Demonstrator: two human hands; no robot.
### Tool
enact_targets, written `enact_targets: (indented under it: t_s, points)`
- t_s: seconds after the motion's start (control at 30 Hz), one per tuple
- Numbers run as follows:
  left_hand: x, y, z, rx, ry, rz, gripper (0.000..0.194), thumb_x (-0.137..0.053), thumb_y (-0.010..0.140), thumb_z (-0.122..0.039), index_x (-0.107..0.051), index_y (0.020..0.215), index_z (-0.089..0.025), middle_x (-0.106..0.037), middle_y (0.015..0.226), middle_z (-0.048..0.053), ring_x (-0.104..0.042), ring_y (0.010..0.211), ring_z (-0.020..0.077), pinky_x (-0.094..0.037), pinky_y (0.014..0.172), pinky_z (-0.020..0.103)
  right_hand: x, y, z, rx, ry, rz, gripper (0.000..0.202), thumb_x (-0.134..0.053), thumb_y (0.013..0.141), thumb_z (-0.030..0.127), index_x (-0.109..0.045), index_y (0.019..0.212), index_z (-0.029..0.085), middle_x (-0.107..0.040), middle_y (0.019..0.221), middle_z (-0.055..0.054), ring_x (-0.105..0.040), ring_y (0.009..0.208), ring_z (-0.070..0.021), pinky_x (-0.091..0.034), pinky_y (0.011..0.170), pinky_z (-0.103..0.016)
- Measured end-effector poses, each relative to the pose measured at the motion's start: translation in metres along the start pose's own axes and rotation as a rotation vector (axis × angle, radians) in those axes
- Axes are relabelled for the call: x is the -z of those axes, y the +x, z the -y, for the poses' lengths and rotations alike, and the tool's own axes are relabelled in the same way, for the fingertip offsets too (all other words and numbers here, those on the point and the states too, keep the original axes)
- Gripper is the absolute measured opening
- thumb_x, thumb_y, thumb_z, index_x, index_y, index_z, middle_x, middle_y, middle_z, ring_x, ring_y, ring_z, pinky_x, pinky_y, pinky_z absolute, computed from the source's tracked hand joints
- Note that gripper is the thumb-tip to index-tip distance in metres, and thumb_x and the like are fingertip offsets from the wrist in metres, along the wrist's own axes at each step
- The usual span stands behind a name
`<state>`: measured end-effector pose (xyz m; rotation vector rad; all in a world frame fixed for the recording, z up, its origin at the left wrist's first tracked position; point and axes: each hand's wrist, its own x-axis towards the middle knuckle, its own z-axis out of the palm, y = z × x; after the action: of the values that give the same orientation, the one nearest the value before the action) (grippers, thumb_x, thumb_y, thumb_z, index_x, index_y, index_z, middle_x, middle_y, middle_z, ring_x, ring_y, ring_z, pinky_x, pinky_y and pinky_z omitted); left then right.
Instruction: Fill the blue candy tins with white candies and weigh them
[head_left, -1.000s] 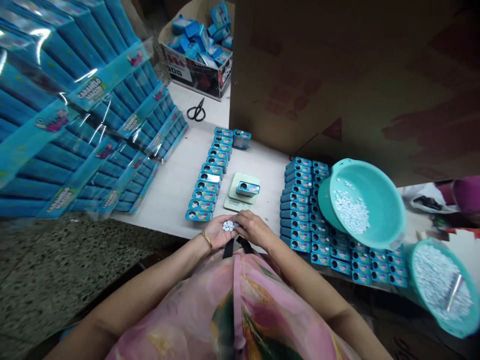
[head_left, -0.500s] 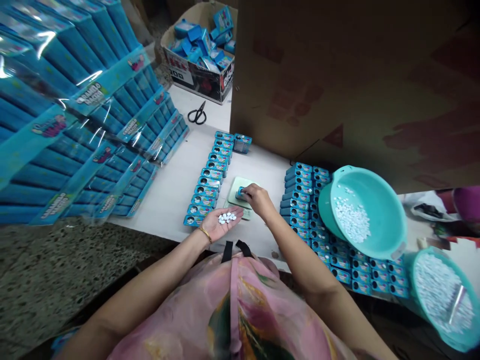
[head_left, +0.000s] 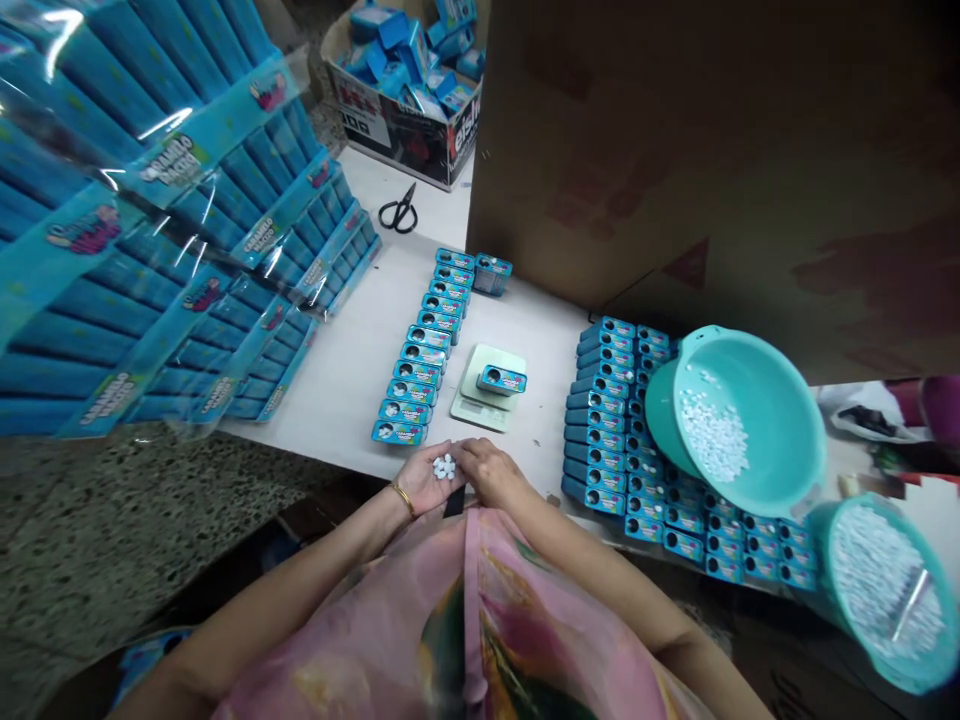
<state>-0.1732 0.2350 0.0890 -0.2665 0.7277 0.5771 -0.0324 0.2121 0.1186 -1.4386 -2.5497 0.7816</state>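
Left hand (head_left: 424, 484): held palm up, fingers extended and slightly cupped; not closed over anything.
White candies (head_left: 444, 467): a small cluster is carried on the left palm, just beside the right hand's fingertips.
Right hand (head_left: 489, 472): laid back up against the left hand's fingers, its own fingers bent; whether a candy is pinched cannot be told, as the fingertips are hidden.
Blue box on the scale (head_left: 502, 380): set with its round opening facing up, ahead of both hands, near but untouched by either.
Scale (head_left: 472, 410): placed on the white table (head_left: 330, 365), between two groups of boxes.
Left row of boxes (head_left: 412, 391): lined up ahead of the left hand, its closest box near the fingers.
Right block of boxes (head_left: 602, 437): ranged to the right of the right hand, well apart.
Turquoise basin (head_left: 784, 405): rested beside that block, with more candies inside.
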Motion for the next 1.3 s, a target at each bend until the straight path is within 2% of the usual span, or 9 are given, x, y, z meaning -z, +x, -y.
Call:
enact_targets:
  t_s: [0.17,0.3,0.43,0.57,0.67,0.83,0.9,1.07,1.3]
  points:
    - [0.009,-0.001,0.004,0.023,0.016,-0.034,0.012,-0.048,0.077,-0.012,-0.056,0.086,-0.010,-0.064,0.077,0.007,-0.061,0.071,0.0163,-0.049,0.065,0.030,-0.010,-0.005,-0.005,-0.028,0.030,-0.015,0.024,-0.047,0.077,0.016,-0.051,0.100,0.016,-0.054,0.095,-0.006,-0.048,0.086,-0.0158,-0.042,0.074,-0.026]
    - [0.010,-0.004,0.004,0.029,0.017,-0.015,0.014,-0.047,0.077,-0.010,-0.057,0.086,-0.009,-0.064,0.077,0.008,-0.061,0.073,0.0158,-0.049,0.070,0.030,-0.004,-0.009,-0.004,-0.075,0.273,-0.163,0.021,-0.047,0.077,0.012,-0.054,0.096,0.019,-0.056,0.090,-0.004,-0.050,0.086,-0.0133,-0.042,0.077,-0.025]
    - [0.007,-0.005,0.001,0.051,0.080,0.000,0.024,-0.045,0.078,-0.014,-0.056,0.097,-0.005,-0.063,0.093,0.016,-0.058,0.091,0.0219,-0.044,0.082,0.035,0.016,-0.006,-0.020,-0.161,0.426,-0.341,0.018,-0.046,0.077,0.010,-0.057,0.088,0.019,-0.057,0.084,-0.002,-0.053,0.080,-0.0116,-0.043,0.073,-0.023]
    - [0.003,-0.005,-0.004,0.007,0.106,0.007,0.030,-0.046,0.077,-0.016,-0.054,0.104,-0.004,-0.058,0.106,0.019,-0.051,0.105,0.0252,-0.042,0.087,0.036,0.041,0.018,-0.048,-0.220,0.358,-0.493,0.016,-0.046,0.078,0.015,-0.058,0.087,0.020,-0.058,0.086,-0.004,-0.054,0.082,-0.0138,-0.043,0.075,-0.026]
    - [0.001,-0.005,-0.007,-0.015,0.101,0.009,0.031,-0.047,0.076,-0.016,-0.054,0.103,-0.003,-0.056,0.110,0.020,-0.048,0.107,0.0259,-0.041,0.088,0.036,0.054,0.041,-0.065,-0.235,0.248,-0.531,0.017,-0.047,0.078,0.016,-0.060,0.087,0.020,-0.058,0.087,-0.004,-0.054,0.083,-0.0151,-0.043,0.078,-0.028]
    - [0.002,-0.010,-0.007,-0.029,0.069,0.007,0.029,-0.046,0.076,-0.015,-0.054,0.102,-0.004,-0.056,0.110,0.018,-0.049,0.106,0.0254,-0.041,0.088,0.036,0.052,0.040,-0.061,-0.229,0.191,-0.558,0.023,-0.041,0.082,0.017,-0.057,0.097,0.019,-0.056,0.099,-0.007,-0.052,0.094,-0.0156,-0.041,0.084,-0.028]
    - [0.004,-0.011,-0.006,-0.026,0.042,0.006,0.027,-0.045,0.077,-0.016,-0.055,0.100,-0.004,-0.060,0.103,0.017,-0.054,0.100,0.0241,-0.042,0.086,0.036,0.042,0.027,-0.043,-0.177,0.176,-0.500,0.026,-0.038,0.083,0.017,-0.055,0.102,0.019,-0.056,0.102,-0.007,-0.051,0.097,-0.0157,-0.041,0.085,-0.028]
    - [0.008,-0.010,0.001,-0.022,-0.048,-0.019,0.017,-0.045,0.080,-0.018,-0.057,0.087,-0.008,-0.064,0.073,0.008,-0.061,0.070,0.0156,-0.048,0.069,0.029,0.003,0.000,0.004,0.084,0.059,-0.139,0.036,-0.047,0.079,0.027,-0.048,0.113,0.017,-0.055,0.103,-0.009,-0.050,0.094,-0.0200,-0.045,0.078,-0.031]
    - [0.012,-0.012,0.009,0.029,-0.049,0.036,0.022,-0.043,0.082,-0.019,-0.055,0.098,-0.011,-0.062,0.078,0.007,-0.060,0.070,0.0154,-0.048,0.066,0.031,-0.024,-0.007,0.000,0.116,-0.008,-0.047,0.024,-0.045,0.080,0.021,-0.052,0.103,0.017,-0.055,0.097,-0.006,-0.048,0.091,-0.0175,-0.046,0.072,-0.027]
